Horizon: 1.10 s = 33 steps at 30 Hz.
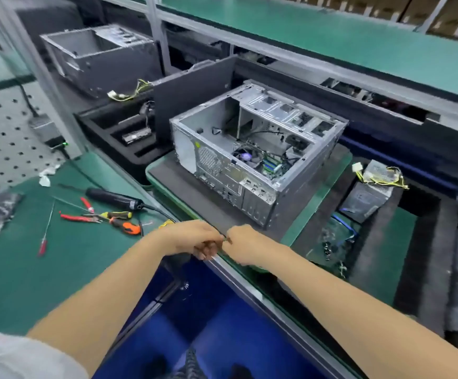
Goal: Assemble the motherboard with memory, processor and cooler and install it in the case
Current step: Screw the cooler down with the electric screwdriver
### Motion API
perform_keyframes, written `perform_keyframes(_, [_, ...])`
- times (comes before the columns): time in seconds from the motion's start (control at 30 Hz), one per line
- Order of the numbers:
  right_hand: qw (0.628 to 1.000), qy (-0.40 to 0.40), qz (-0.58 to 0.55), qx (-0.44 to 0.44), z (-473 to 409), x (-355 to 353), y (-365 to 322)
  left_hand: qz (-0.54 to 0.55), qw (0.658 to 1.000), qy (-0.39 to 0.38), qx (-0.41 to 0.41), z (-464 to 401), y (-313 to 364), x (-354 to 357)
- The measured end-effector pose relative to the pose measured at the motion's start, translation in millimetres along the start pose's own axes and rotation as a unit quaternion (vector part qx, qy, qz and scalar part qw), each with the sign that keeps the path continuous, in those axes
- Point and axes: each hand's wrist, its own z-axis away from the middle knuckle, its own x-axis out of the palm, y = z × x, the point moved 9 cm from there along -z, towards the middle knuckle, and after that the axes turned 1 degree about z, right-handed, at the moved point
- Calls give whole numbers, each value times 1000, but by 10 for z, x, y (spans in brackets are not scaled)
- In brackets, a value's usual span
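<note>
an open metal computer case (257, 151) lies on its side on a dark mat, on a green-edged pallet (312, 206) of the conveyor line, just beyond the near edge where the person stands. inside it the motherboard (270, 164) already sits on the floor of the case, with a round cooler fan (243, 155) and green memory slots showing, so the board seems assembled and placed; whether it is screwed down cannot be told, and cables look loose. at the pallet's near edge the left hand (192, 237) and right hand (245, 243) meet, fingers curled, together pinching something tiny and blurred, perhaps a screw. to the left, on the green bench mat, lie an electric screwdriver (113, 198), red pliers (78, 218) and an orange-handled tool (125, 225). to the right a power supply (370, 192) with yellow wires rests in a tray. no writing is readable.
</note>
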Motion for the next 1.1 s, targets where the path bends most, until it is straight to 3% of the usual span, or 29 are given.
perform_keyframes(0.07, [1000,3,8,-1,-211,35,-216,-19,999,44,-23,55,-234,-468])
perform_keyframes(0.2, [1000,15,-18,8,-605,149,-630,-59,972,218,-59,112,-802,-1716])
perform_keyframes(0.33, [998,35,-49,36,-885,260,-900,-256,910,319,-72,-52,-1163,-2740])
perform_keyframes(0.4, [995,44,-70,54,-1012,329,-1012,-340,885,311,-65,-207,-1229,-3043])
perform_keyframes(0.57, [989,55,-85,106,-1078,490,-1062,-514,840,164,-56,-712,-1403,-3003])
perform_keyframes(0.77, [979,60,-93,169,-917,635,-840,-545,829,116,-52,-912,-1546,-2908])
perform_keyframes(0.87, [974,64,-102,190,-788,694,-756,-548,826,129,-32,-858,-1432,-2880])
perform_keyframes(1.1, [977,63,-108,173,-546,822,-728,-545,828,122,51,-463,-459,-2448])
